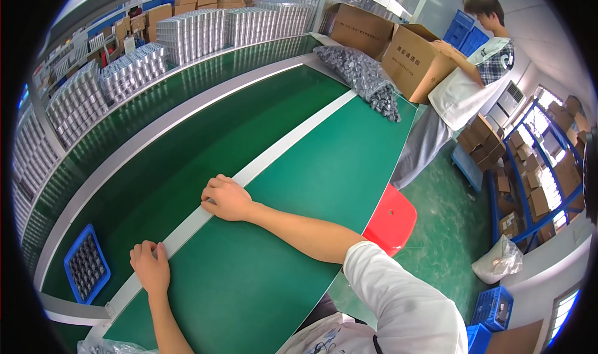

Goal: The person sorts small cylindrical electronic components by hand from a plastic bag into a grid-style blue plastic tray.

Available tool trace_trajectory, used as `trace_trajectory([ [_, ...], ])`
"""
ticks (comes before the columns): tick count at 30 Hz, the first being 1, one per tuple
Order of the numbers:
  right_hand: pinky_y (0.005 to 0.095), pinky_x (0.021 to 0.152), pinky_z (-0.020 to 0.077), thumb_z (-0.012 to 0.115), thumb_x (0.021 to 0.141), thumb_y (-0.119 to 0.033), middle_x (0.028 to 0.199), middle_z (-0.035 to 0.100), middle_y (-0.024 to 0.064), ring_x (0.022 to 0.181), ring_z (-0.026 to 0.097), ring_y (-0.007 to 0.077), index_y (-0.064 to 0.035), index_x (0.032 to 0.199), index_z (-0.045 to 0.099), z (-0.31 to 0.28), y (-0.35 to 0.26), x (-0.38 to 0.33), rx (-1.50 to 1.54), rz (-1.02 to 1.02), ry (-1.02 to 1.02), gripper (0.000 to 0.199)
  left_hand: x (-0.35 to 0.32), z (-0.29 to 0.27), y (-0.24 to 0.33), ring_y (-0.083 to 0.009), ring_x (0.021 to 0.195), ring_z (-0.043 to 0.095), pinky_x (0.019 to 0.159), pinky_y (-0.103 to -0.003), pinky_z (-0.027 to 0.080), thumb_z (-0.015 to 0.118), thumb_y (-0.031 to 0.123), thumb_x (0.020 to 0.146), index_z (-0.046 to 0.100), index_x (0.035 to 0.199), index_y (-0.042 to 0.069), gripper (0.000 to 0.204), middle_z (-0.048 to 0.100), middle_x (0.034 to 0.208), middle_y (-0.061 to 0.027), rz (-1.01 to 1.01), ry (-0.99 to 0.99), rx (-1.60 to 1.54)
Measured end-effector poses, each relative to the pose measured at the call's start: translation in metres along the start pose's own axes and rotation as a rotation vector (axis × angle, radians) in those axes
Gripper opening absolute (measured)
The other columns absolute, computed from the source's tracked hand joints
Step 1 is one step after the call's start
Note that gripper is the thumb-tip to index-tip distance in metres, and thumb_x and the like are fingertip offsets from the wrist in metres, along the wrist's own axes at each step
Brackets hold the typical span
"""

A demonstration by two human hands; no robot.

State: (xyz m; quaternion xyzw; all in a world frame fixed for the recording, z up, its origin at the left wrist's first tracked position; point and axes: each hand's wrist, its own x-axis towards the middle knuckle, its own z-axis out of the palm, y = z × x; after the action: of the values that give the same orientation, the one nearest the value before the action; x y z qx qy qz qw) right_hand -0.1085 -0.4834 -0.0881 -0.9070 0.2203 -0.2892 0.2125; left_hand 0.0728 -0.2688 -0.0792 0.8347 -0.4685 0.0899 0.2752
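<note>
My left hand point(151, 270) rests on the white metal rail point(187, 228) that runs along the green work surface point(249, 273). Its fingers bend loosely over the rail's far side, thumb a little apart, and I see nothing in it. Farther up the same rail lies my right hand point(228, 198), palm down, fingers curved over the edge with a gap by the thumb. No held thing shows there either. Left of my left hand, a blue tray point(73, 259) with rows of small dark round parts sits on the darker green belt point(168, 148).
A clear bag of grey metal parts point(352, 67) spills at the table's far end. Beside it a person point(467, 80) handles an open cardboard box point(411, 61). Stacked silvery parts point(193, 36) line the far side. A red stool point(392, 220) stands right of the table.
</note>
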Motion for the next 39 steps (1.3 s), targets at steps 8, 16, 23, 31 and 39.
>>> trace_trajectory([
  [8, 0.0379, 0.091, 0.0453, 0.062, 0.084, -0.024, 0.094, 0.061, 0.0079, 0.099, 0.053, 0.026, -0.0084, 0.083, 0.07, -0.001, 0.0, 0.0, 0.006, 0.021, -0.027, 0.017, 0.0, -0.001, 0.002, -0.0299, 0.09, 0.051, 0.083, -0.041, 0.041, 0.063, 0.019, 0.088, 0.059, 0.083, 0.003, 0.017, 0.056, 0.087, -0.0103, -0.007, -0.01, 0.01],
  [16, 0.038, 0.091, 0.0453, 0.062, 0.084, -0.024, 0.093, 0.06, 0.0081, 0.098, 0.054, 0.0262, -0.0086, 0.082, 0.07, 0.0, 0.0, -0.001, 0.008, 0.014, -0.014, 0.017, 0.0, -0.002, 0.001, -0.0302, 0.091, 0.051, 0.084, -0.042, 0.041, 0.063, 0.019, 0.088, 0.058, 0.084, 0.003, 0.018, 0.056, 0.088, -0.0106, -0.018, -0.029, 0.005],
  [23, 0.0382, 0.089, 0.0459, 0.062, 0.084, -0.023, 0.093, 0.061, 0.008, 0.098, 0.054, 0.026, -0.0084, 0.082, 0.07, -0.002, 0.001, -0.001, 0.017, 0.001, 0.007, 0.017, 0.001, 0.001, 0.0, -0.0306, 0.091, 0.051, 0.084, -0.042, 0.041, 0.063, 0.019, 0.088, 0.058, 0.084, 0.003, 0.017, 0.056, 0.087, -0.0107, -0.007, -0.016, -0.002],
  [31, 0.0384, 0.088, 0.0462, 0.062, 0.084, -0.024, 0.091, 0.06, 0.0086, 0.096, 0.054, 0.0269, -0.0077, 0.08, 0.069, 0.004, -0.005, -0.002, -0.016, -0.043, 0.035, 0.018, -0.005, -0.002, -0.007, -0.0314, 0.089, 0.051, 0.08, -0.043, 0.041, 0.062, 0.018, 0.088, 0.056, 0.082, 0.002, 0.018, 0.055, 0.086, -0.0118, 0.045, 0.05, 0.0],
  [39, 0.0373, 0.09, 0.0465, 0.063, 0.085, -0.022, 0.093, 0.062, 0.0081, 0.096, 0.055, 0.0266, -0.0072, 0.087, 0.071, 0.006, -0.017, -0.006, -0.009, -0.008, 0.009, 0.017, -0.012, -0.007, -0.014, -0.0317, 0.087, 0.051, 0.08, -0.043, 0.041, 0.062, 0.017, 0.087, 0.056, 0.081, 0.002, 0.017, 0.054, 0.085, -0.012, 0.042, 0.07, 0.002],
])
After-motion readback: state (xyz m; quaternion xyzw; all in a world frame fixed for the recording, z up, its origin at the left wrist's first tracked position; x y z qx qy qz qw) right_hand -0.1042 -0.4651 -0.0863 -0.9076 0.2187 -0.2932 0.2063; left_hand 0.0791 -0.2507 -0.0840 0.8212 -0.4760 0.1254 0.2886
